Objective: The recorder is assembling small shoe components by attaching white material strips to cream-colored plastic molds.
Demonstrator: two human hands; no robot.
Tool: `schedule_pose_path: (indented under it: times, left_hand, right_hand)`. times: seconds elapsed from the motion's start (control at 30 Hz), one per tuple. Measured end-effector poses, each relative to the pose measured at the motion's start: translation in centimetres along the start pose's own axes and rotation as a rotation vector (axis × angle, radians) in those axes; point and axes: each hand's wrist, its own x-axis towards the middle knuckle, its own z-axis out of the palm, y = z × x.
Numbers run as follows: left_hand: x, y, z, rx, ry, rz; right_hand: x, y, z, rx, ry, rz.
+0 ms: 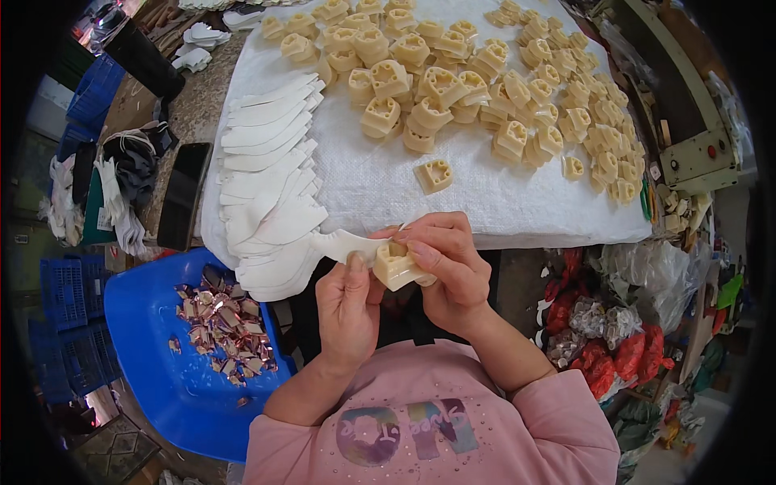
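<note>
left hand (pixel 346 311) pinches a white strip (pixel 338 246), likely light and bendy; right hand (pixel 457 279) grasps a cream block (pixel 394 275), probably stiff, best held by its outer walls.

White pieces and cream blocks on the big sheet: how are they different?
The white pieces are long, thin and flat; the cream blocks are short and chunky. The white pieces overlap in a row at the left, but the cream blocks are heaped and scattered across the middle and right. Both lie on the white sheet in large numbers.
</note>
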Motion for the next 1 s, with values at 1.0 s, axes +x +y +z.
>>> schedule_pose_path:
  times: [1.0]
  left_hand:
    - [0.5, 1.4, -0.7, 0.989, 0.062, 0.361]
  right_hand:
    - [2.0, -1.4, -1.6, -0.527, -0.478, 0.067]
